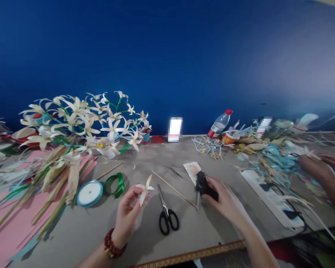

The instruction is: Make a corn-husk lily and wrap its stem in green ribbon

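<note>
Between the thumb and fingers of my left hand (130, 208) is a small cream flower (145, 189) with narrow pointed petals. My right hand (222, 195) is closed round a black glue gun (205, 185), which stands over the table beside a white packet (192, 170). Black-handled scissors (167, 214) lie between my hands, blades pointing away from me. A thin wooden stick (174, 189) lies slantwise just beyond them. To the left of my left hand are a roll of green ribbon (115, 185) and a blue-rimmed white spool (89, 193).
A large spray of cream flowers (85, 119) stands at the back left, above pink paper (13, 227) and dried husks (53, 186). On the right are a white power strip (272, 201) with cables, a plastic bottle (220, 124) and blue strips (279, 158). Another person's hands (315, 167) work at far right.
</note>
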Tool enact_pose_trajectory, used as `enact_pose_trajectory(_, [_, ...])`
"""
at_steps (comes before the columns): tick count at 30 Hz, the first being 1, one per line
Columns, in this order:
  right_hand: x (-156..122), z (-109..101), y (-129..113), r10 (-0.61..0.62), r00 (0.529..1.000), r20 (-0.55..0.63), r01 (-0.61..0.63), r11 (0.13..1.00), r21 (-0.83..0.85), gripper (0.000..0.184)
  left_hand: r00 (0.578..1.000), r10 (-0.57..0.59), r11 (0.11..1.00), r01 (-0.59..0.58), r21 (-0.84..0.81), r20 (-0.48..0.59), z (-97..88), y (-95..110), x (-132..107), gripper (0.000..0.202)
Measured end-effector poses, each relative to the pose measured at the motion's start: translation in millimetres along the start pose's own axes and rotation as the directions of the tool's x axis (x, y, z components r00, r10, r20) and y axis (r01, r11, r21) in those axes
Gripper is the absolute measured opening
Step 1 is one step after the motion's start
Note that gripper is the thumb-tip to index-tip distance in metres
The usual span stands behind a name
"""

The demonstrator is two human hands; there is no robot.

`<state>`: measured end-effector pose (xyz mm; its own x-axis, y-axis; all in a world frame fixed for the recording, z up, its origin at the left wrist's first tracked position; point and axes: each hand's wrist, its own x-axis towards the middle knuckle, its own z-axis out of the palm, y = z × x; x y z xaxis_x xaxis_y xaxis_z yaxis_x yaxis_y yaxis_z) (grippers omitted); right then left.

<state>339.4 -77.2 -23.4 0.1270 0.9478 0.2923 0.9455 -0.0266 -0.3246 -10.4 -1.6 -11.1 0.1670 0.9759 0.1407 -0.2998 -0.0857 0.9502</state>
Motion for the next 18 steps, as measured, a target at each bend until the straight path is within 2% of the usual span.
enact_pose_trajectory(8, [1.0,12.8,16.0,0.121,0.992,0.029,-0.124,0.986,0.112,0.044,1.0,-0.009,1.0,0.009,0.016,-0.023,-0.3,0.5,1.7,0.015])
enact_pose_trajectory(12, [0.6,8.9,19.7,0.028,0.998,0.054,-0.029,0.999,0.031,0.048,1.0,-0.006,1.0,0.006,0.028,0.001,0.8,-0.3,2.4,0.015])
enact_pose_trajectory(15, [3.4,6.0,24.6,-0.068,0.995,0.074,0.074,0.995,-0.073,0.041,1.0,-0.003,1.0,0.003,0.017,0.005,4.6,1.1,2.4,0.018])
enact_pose_trajectory(18, [8.0,5.0,32.7,-0.083,0.992,0.09,0.089,0.994,-0.066,0.036,1.0,-0.011,1.0,0.011,0.017,0.015,7.1,3.0,2.5,0.021])
